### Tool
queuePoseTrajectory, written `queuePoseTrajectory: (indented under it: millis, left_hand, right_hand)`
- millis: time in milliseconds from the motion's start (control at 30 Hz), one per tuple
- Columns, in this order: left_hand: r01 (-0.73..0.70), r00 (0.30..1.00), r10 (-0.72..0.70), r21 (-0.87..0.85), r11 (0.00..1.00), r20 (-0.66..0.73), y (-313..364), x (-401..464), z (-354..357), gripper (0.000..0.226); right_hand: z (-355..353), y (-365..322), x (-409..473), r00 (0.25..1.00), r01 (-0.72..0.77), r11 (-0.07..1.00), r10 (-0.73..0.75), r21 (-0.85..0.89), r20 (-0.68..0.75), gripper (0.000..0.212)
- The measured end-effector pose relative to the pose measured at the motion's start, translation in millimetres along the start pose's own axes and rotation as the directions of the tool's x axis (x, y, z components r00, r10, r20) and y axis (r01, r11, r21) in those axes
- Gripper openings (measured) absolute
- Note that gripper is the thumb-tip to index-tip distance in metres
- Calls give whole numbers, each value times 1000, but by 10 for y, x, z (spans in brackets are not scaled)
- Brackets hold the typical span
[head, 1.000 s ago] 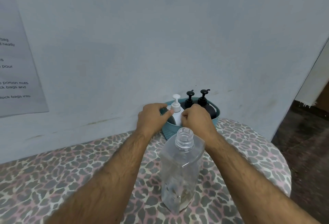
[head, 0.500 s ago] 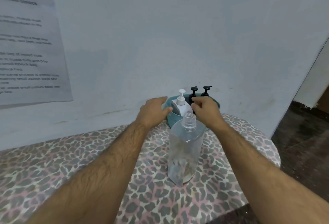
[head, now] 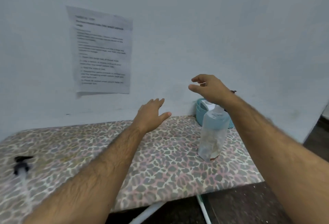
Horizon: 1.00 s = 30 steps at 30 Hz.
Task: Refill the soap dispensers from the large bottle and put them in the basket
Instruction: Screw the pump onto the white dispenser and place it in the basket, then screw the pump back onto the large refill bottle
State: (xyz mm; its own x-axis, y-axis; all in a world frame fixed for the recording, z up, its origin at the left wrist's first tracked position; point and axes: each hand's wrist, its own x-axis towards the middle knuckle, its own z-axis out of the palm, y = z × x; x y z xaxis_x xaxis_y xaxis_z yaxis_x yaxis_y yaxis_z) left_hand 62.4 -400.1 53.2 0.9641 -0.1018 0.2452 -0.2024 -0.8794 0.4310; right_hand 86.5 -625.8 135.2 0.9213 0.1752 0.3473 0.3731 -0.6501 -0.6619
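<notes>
The teal basket stands at the back right of the table against the wall, with a white dispenser partly visible inside; my right forearm hides the rest. The large clear bottle stands uncapped in front of the basket, almost empty. My right hand hovers above the basket, fingers loosely spread, holding nothing. My left hand is lifted over the table left of the basket, fingers straight and empty. A black pump head with a clear tube lies at the table's left, blurred.
The leopard-print table meets a pale wall. A printed paper sheet is taped to the wall. Dark floor lies beyond the table's front and right edges, with white table legs showing below.
Both hands have let go of the dispensers in the basket and lifted away, the left moving leftward. The view has swung left, bringing the paper sheet and the pump head into sight.
</notes>
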Motion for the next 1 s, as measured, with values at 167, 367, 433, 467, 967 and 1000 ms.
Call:
queuePoseTrajectory:
  millis: [167, 367, 433, 467, 967, 1000]
  left_hand:
    - [59, 997, -59, -4, 998, -42, -295, -521, -208, 72]
    - [142, 986, -146, -47, 989, -82, -688, -1157, -339, 70]
    - [176, 978, -181, -60, 983, -101, -819, -1345, -348, 69]
    - [190, 974, -198, -79, 979, -108, -866, -1421, -333, 68]
    - [84, 994, -104, -447, 891, -21, 138, -1427, 758, 61]
    - [77, 996, -93, -461, 884, -11, 254, -1375, 801, 63]
  right_hand:
    - [516, -369, -265, 995, 48, 998, -45, -31, 85, 45]
    - [1269, -584, -729, 977, 97, 995, -95, 0, 191, 45]
    - [1457, -624, -898, 977, 97, 995, -101, 32, 185, 44]
    - [1524, -620, -985, 982, 88, 994, -96, 58, 161, 43]
    - [1268, 432, -1845, 940, -91, 964, 166, 251, -298, 10]
    - [1175, 488, -1859, 904, -87, 960, 189, 267, -384, 10]
